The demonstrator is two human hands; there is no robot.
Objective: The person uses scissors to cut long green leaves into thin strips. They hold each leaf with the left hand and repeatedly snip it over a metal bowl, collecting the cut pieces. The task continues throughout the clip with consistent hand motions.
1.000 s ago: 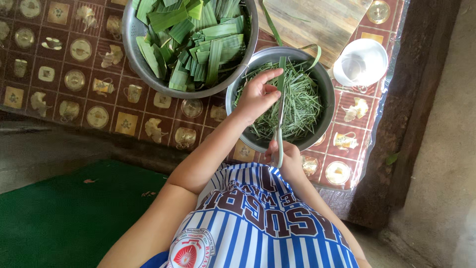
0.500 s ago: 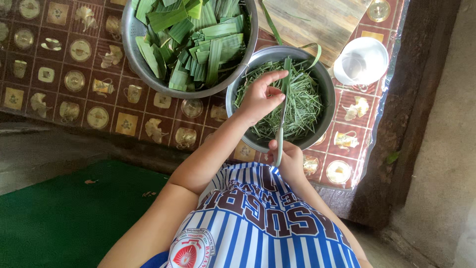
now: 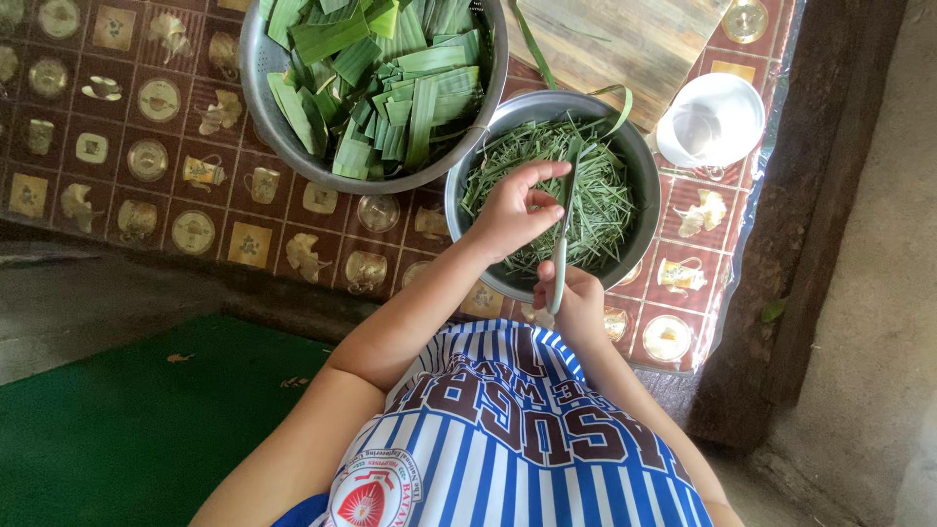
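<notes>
Step in hand, as I read it: slitting a leaf strip lengthwise into thin slivers over the smaller bowl.

- Left hand [image 3: 508,210]: pinching the far end of a leaf strip [image 3: 571,156] between thumb and forefinger, other fingers loosely curled. Hangs over the steel bowl [image 3: 639,156].
- Right hand [image 3: 574,301]: clenched around the pale green handle of scissors [image 3: 558,256], near edge of the bowl, close to the body. Blades point far, along the strip; can't tell how wide they gape.
- Strip runs near-far between the two hands, centre-right of scene, above the shredded leaves [image 3: 597,200].

Next move, my judgement: needs the strip held taut and blades tracking straight along the grain; left fingertips sit close to the blade line, so that's the risk.

Materials:
- Shreds: thin, grass-like, matte green, loose tangle.
- Big bowl [image 3: 256,88], far left, touching the smaller one: flat ribbed leaf pieces [image 3: 390,73], rectangular cut, darker green.
- Both bowls brushed metal, round.
- Wooden board [image 3: 634,49] far, streaky grain.
- White round lid [image 3: 711,119] at right.
- Desk [image 3: 117,146] under glossy patterned plastic cover, maroon grid with gold cups.
</notes>
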